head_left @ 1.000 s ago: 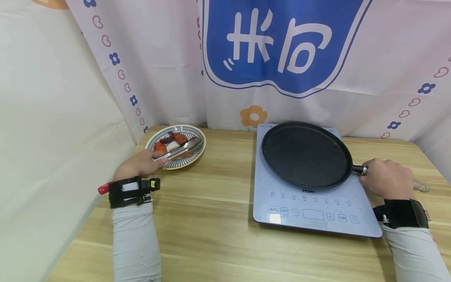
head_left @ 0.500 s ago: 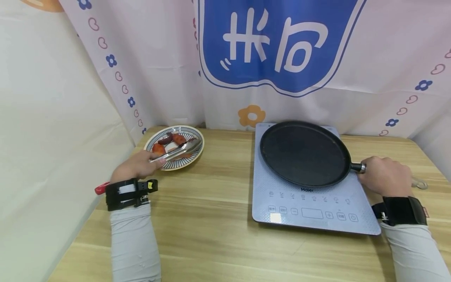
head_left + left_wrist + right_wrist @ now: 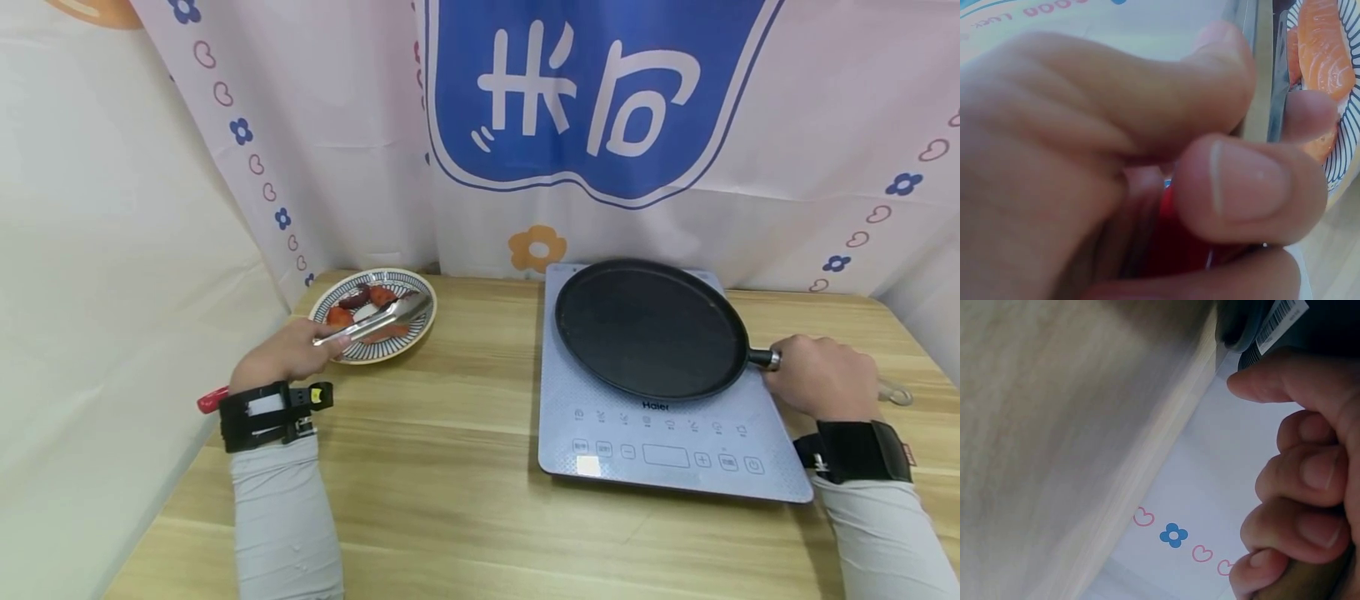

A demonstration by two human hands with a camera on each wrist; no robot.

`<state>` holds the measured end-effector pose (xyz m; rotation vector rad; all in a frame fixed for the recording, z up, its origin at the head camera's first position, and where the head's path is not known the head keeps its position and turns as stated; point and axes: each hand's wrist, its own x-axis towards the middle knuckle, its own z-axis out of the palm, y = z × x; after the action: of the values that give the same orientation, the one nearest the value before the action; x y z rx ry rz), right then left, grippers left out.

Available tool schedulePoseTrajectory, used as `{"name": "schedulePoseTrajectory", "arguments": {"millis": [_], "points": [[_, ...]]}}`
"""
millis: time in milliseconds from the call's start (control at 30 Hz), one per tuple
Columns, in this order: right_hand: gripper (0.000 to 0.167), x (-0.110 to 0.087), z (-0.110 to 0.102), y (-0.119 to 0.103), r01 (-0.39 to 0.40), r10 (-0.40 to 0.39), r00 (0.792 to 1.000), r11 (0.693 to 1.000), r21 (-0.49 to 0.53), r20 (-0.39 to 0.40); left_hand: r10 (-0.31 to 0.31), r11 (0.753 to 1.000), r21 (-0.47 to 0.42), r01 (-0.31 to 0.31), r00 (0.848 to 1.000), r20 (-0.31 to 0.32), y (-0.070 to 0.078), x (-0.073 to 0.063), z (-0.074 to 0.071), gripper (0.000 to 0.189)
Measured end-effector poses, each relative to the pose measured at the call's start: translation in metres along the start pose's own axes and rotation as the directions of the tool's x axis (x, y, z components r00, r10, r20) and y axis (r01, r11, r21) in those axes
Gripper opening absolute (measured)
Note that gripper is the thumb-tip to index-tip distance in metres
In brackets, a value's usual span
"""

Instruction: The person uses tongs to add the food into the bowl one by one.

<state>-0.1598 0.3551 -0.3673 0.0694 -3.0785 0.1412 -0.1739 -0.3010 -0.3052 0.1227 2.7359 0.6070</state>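
Observation:
Metal tongs (image 3: 405,310) are in my left hand (image 3: 281,360), which grips them with thumb and fingers; their red handle end (image 3: 213,400) sticks out behind the wrist. The tongs' tips are over a striped plate (image 3: 382,358) at the back left. On it are a salmon piece (image 3: 1325,50), orange-red pieces (image 3: 340,317) and a dark piece (image 3: 356,297). Whether the tips touch any food is unclear. My right hand (image 3: 821,375) grips the handle (image 3: 763,358) of a flat black pan (image 3: 648,329), fingers curled round it in the right wrist view. Nothing lies in the pan.
Under the pan is a light-coloured induction cooktop (image 3: 600,454) with touch buttons along its front. Both stand on a wooden table (image 3: 450,517). A printed curtain (image 3: 375,167) hangs behind the table, and a pale wall sheet (image 3: 112,292) closes the left side.
My left wrist has shifted slightly left, and more of the salmon piece shows below the tongs. The right hand and pan have stayed in place.

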Motion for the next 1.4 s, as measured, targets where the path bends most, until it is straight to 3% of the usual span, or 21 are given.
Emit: {"name": "schedulePoseTrajectory", "arguments": {"millis": [267,467,1400], "points": [[0.020,-0.0004,0.0006,0.0006,0.004,-0.004,1.000,1.000,0.003,-0.003,0.005,1.000,-0.019,-0.005,1.000,-0.020,0.0003,-0.0023,-0.0008,0.048],[0.019,0.0002,0.0010,0.0013,0.007,-0.007,1.000,1.000,0.000,-0.011,-0.014,1.000,0.027,0.015,1.000,-0.027,0.0029,-0.0042,-0.0023,0.056],[0.018,-0.0003,-0.0002,-0.0003,0.006,-0.006,1.000,1.000,0.001,-0.012,0.055,0.998,0.040,-0.053,0.997,-0.059,0.0051,-0.0026,-0.0024,0.053]]}}
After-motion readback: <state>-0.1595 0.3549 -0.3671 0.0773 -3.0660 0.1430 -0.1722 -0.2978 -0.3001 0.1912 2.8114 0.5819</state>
